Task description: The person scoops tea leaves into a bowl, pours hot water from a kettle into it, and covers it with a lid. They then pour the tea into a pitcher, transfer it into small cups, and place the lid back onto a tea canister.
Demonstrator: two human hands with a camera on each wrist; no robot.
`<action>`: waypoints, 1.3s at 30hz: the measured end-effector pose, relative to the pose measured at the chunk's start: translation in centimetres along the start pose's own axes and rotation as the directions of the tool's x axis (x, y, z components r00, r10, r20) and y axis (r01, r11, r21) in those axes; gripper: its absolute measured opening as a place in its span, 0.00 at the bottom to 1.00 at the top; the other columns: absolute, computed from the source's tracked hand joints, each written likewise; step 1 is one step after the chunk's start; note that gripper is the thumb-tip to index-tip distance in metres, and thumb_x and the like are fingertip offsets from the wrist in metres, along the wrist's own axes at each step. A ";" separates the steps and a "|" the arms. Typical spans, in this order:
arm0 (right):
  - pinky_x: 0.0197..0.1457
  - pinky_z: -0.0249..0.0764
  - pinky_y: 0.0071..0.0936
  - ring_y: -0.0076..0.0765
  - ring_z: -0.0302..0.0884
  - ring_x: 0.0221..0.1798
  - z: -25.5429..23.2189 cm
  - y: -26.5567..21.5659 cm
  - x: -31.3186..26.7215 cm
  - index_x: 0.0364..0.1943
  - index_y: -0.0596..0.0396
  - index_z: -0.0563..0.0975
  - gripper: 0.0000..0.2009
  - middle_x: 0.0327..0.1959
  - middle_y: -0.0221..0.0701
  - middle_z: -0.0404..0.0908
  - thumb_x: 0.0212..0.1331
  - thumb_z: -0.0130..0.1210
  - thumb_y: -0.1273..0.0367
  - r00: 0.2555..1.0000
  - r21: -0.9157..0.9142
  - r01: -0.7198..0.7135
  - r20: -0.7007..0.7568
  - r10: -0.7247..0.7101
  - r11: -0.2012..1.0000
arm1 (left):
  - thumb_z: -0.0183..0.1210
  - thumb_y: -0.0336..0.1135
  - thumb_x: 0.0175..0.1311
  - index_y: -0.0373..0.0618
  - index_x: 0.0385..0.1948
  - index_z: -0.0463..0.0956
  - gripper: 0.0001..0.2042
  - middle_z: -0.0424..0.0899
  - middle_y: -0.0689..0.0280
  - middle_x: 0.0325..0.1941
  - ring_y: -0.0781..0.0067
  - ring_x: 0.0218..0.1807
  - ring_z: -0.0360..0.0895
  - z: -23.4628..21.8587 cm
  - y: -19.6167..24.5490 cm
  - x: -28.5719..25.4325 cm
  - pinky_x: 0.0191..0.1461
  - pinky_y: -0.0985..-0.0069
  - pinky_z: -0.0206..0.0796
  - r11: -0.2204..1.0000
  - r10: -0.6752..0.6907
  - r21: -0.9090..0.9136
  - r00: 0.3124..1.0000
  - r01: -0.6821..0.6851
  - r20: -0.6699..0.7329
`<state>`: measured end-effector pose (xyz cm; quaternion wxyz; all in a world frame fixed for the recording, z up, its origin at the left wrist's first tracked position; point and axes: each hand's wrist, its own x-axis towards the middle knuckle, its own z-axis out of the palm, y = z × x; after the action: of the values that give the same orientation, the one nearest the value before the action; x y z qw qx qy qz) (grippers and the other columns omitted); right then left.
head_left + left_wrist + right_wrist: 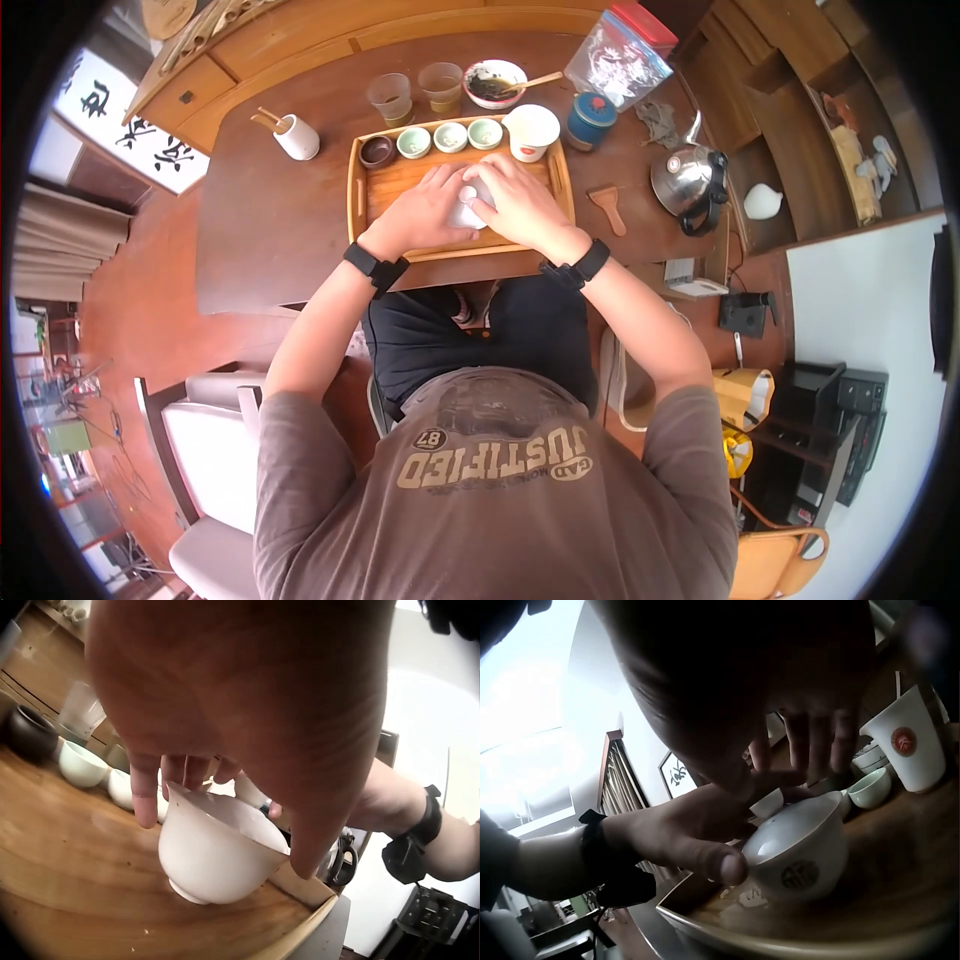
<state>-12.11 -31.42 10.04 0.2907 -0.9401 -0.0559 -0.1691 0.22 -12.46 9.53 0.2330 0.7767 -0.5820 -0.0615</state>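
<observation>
Loosely extended, the left hand (420, 212) and right hand (525, 205) surround a white porcelain lidded bowl (817, 859) inside the rectangular wooden tray (383, 188), upper middle of the head view. The left thumb lies at the rim; whether the right hand touches the bowl cannot be told.

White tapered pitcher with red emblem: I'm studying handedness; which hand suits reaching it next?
Probably the right hand: it's nearer the pitcher, while the left hand is farther left, by the white lidded ceramic bowl.

Head view from above, wrist views close, bowl (214, 859) in all.
</observation>
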 end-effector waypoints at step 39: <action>0.71 0.75 0.51 0.58 0.72 0.68 4.7 -0.9 0.3 0.67 0.47 0.77 0.36 0.65 0.42 0.74 0.51 0.76 0.59 0.994 0.009 -0.105 -0.011 0.105 0.994 | 0.69 0.44 0.65 0.43 0.59 0.77 0.24 0.82 0.54 0.58 0.48 0.63 0.77 1.9 -1.7 -7.8 0.70 0.56 0.69 0.933 -0.294 0.051 0.838 0.355 -0.461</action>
<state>-10.69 -28.04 7.02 0.3035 -0.9395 -0.0057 -0.1586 -1.45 -5.38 5.74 0.2936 0.8711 -0.3755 0.1186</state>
